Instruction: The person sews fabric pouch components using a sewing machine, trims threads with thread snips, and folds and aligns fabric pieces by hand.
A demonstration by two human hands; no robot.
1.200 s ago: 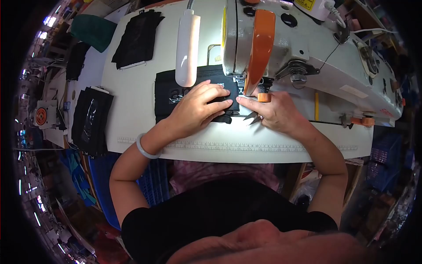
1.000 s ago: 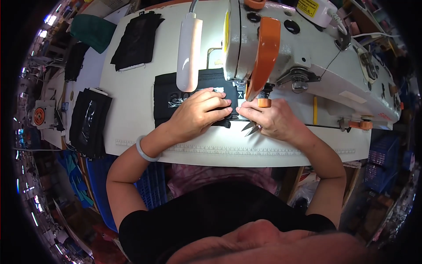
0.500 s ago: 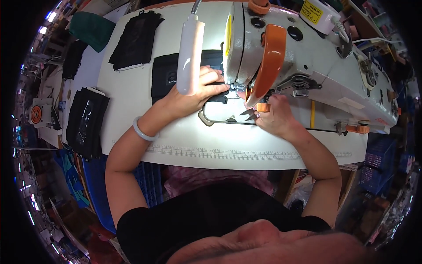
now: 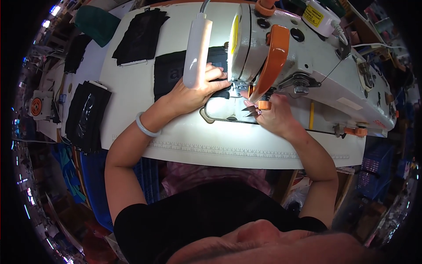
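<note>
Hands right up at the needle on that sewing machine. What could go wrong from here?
1. The left hand presses the black fabric flat close by the needle area; fingertips could get caught if it runs.
2. The right hand holds small snips beside the presser foot; the points might nick fabric or fingers.
3. The lamp hangs over the left hand, partly blocking the view.

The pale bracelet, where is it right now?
In the head view, the bracelet circles the left wrist, left of centre, over the white table, just behind the left hand pressing black fabric.
</note>
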